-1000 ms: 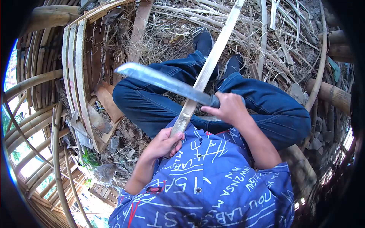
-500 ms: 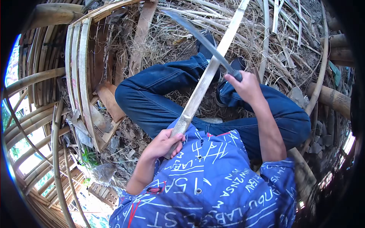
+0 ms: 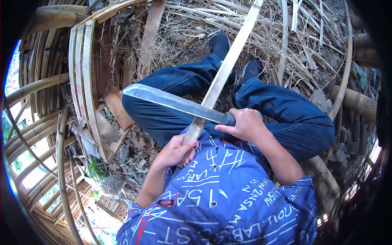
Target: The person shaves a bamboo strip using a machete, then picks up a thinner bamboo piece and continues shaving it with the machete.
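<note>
A long pale bamboo strip (image 3: 229, 64) slants from my waist up past my shoes toward the top edge. My left hand (image 3: 178, 150) is wrapped round its lower end, close to my shirt. In my right hand (image 3: 245, 124) is the dark handle of a machete (image 3: 171, 104). The broad grey blade lies across the strip, just above my left hand, with its tip pointing left over my knee. Whether the cutting edge bites into the strip cannot be made out.
A wooden frame of slats (image 3: 83, 81) stands to the left, beside bamboo poles (image 3: 61, 163). Shavings and thin strips (image 3: 261, 36) cover the ground beyond my shoes. A thick bamboo pole (image 3: 355, 104) juts in at the right, near some stones (image 3: 341, 151).
My right hand has drawn the machete down the strip toward my body, and the blade has swung flatter, pointing left. The left hand keeps its hold at the lower end.
</note>
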Available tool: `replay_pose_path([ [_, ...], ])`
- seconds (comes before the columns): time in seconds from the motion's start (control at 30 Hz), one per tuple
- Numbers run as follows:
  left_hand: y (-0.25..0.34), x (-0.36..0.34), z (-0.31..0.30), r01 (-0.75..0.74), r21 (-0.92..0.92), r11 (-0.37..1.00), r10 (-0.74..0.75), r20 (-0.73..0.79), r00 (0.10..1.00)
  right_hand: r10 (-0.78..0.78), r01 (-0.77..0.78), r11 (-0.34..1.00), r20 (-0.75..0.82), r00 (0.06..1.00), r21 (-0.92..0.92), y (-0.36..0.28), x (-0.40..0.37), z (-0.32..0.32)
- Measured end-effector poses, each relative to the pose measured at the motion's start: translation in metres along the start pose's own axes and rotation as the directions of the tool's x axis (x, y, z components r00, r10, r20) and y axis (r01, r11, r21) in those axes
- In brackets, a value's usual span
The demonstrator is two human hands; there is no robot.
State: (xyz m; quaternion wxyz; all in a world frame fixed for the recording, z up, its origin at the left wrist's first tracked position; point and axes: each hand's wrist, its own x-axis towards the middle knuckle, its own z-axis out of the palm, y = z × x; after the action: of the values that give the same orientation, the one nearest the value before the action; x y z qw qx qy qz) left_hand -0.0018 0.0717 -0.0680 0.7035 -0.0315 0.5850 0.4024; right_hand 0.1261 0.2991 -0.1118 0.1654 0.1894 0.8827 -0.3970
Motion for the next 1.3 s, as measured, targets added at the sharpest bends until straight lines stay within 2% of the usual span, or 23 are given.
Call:
replay_pose_path([
  [0.17, -0.003, -0.001, 0.0, -0.001, 0.04, 0.999, 0.001, -0.011, 1.0, -0.004, 0.001, 0.996, -0.034, 0.999, -0.093, 0.002, 0.006, -0.003],
  [0.23, -0.007, -0.005, 0.0, 0.001, 0.035, 0.999, -0.001, -0.007, 1.0, 0.02, -0.041, 0.99, -0.145, 0.989, -0.138, 0.015, 0.012, -0.004],
  [0.27, -0.007, -0.007, 0.002, 0.012, 0.043, 0.999, -0.011, -0.019, 1.0, 0.067, -0.089, 0.989, -0.184, 0.981, -0.118, 0.022, 0.018, -0.01],
  [0.37, -0.008, -0.009, 0.002, 0.02, 0.049, 0.999, -0.018, -0.033, 0.999, 0.227, -0.236, 0.971, -0.17, 0.959, -0.033, 0.053, 0.038, -0.03],
  [0.53, -0.006, -0.004, 0.0, 0.012, 0.063, 0.998, -0.01, -0.031, 0.999, 0.283, -0.298, 0.954, -0.213, 0.935, -0.039, 0.06, 0.054, -0.036],
  [0.63, -0.005, -0.004, -0.003, 0.01, 0.045, 0.999, -0.009, -0.03, 1.0, 0.282, -0.284, 0.958, -0.23, 0.931, 0.024, 0.058, 0.056, -0.033],
  [0.77, -0.008, -0.006, -0.003, 0.031, 0.054, 0.998, -0.03, -0.012, 0.999, 0.253, -0.261, 0.965, -0.253, 0.934, -0.001, 0.066, 0.063, -0.042],
  [0.83, -0.009, -0.008, -0.003, 0.036, 0.065, 0.997, -0.035, -0.018, 0.999, 0.291, -0.305, 0.952, -0.345, 0.893, 0.013, 0.082, 0.081, -0.047],
  [0.9, -0.009, -0.011, -0.001, 0.045, 0.047, 0.998, -0.044, -0.017, 0.999, 0.384, -0.354, 0.921, -0.238, 0.892, 0.159, 0.094, 0.098, -0.067],
  [0.97, -0.009, -0.011, -0.001, 0.04, 0.04, 0.998, -0.039, -0.032, 0.999, 0.426, -0.412, 0.905, -0.262, 0.866, 0.11, 0.106, 0.112, -0.079],
  [1.17, -0.012, -0.009, -0.009, 0.046, -0.005, 0.999, -0.047, -0.009, 0.999, 0.414, -0.42, 0.906, -0.339, 0.845, 0.06, 0.101, 0.111, -0.081],
  [1.23, -0.01, -0.01, -0.007, 0.04, -0.018, 0.999, -0.04, -0.005, 0.999, 0.376, -0.327, 0.925, -0.346, 0.86, 0.193, 0.08, 0.087, -0.071],
  [1.3, -0.009, -0.009, -0.008, 0.047, -0.057, 0.997, -0.046, 0.014, 0.999, 0.319, -0.259, 0.939, -0.291, 0.902, 0.228, 0.055, 0.055, -0.057],
])
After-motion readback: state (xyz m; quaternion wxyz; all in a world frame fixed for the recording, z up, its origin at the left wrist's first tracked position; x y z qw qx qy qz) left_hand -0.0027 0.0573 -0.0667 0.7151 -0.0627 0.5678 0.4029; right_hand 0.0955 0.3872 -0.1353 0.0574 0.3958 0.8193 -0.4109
